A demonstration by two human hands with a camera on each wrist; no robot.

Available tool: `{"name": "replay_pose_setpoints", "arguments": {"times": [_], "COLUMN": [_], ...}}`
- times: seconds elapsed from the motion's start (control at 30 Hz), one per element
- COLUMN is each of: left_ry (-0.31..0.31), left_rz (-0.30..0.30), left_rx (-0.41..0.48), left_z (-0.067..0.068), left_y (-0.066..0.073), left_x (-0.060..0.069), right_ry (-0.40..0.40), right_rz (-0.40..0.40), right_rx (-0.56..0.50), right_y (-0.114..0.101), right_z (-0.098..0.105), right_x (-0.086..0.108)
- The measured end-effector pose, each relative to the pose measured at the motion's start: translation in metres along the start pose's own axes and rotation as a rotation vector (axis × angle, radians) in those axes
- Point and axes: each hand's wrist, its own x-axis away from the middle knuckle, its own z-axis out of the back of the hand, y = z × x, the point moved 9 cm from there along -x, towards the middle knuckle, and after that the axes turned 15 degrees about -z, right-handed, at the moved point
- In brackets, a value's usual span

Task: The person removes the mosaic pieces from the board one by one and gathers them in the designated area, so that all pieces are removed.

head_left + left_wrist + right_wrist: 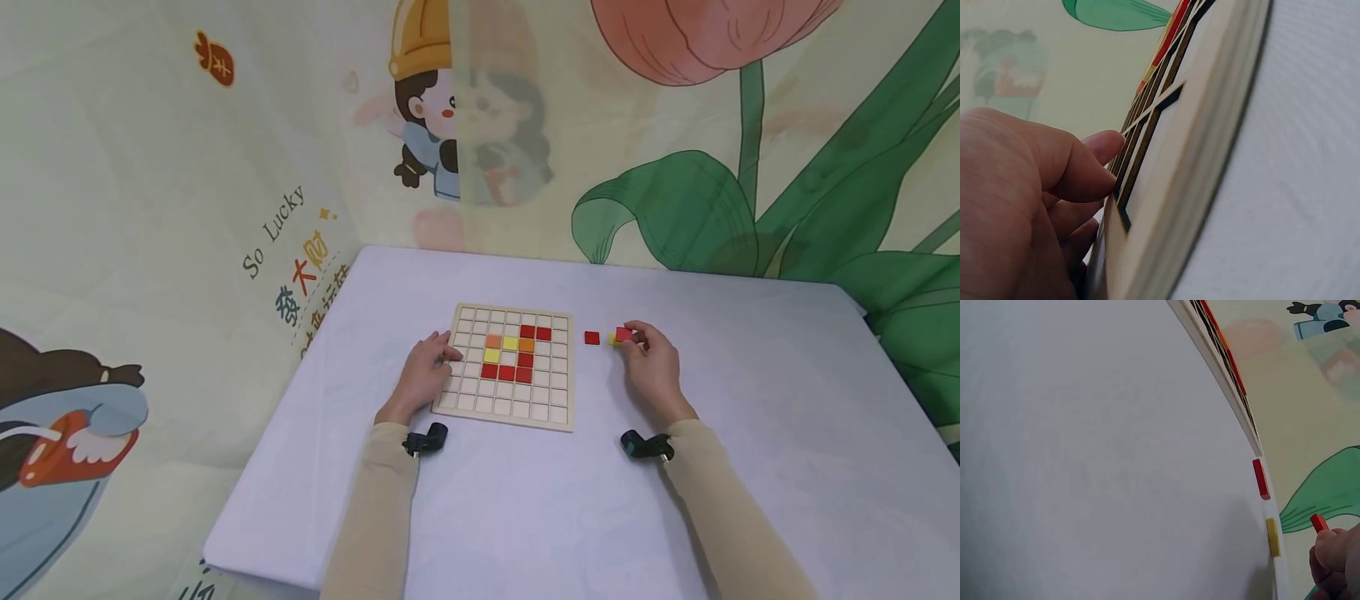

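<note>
Thumb and finger of the right hand [652, 362] pinched a small square red tile [623, 334] to the right of a pale wooden grid board [510, 418], while the left hand [422, 375], its fingers relaxed and slightly parted, touched the board's left edge; how firmly it pressed, this onlooker could not tell. From the head view the pinched piece overlapped a small yellow tile [1273, 538], yet from the right wrist the two stood apart, the yellow one resting on the white-covered table [525, 517]. Between it and the board lay another loose red tile [592, 337], flat on the cloth. On the board, ten coloured squares sat in their cells: six red squares [507, 373], two orange squares [527, 345] and two yellow squares [510, 343], grouped around the middle and upper right. The work looked well under way, with one piece in hand and two visible beside the board; pale cells far outnumbered coloured ones, and whether the arrangement was near complete could not be judged. Behind it all hung a printed backdrop [667, 208] of oversized green leaves and a pink flower.
</note>
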Motion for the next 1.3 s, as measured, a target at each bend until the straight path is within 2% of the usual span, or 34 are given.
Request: {"name": "replay_pose_setpoints", "arguments": {"times": [0.43, 0.9, 1.3], "left_ry": [0.007, 0.005, 0.005], "left_rz": [0.002, 0.001, 0.016], "left_rx": [0.01, 0.002, -0.002], "left_z": [0.001, 0.0, -0.001], "left_y": [0.001, 0.0, -0.002], "left_x": [0.0, 0.0, -0.001], "right_ry": [0.034, 0.057, 0.024], "right_rz": [-0.014, -0.014, -0.056], "right_rx": [0.118, 0.223, 0.255], "right_y": [0.02, 0.026, 0.027], "right_z": [0.02, 0.014, 0.013], "right_x": [-0.01, -0.017, -0.02]}}
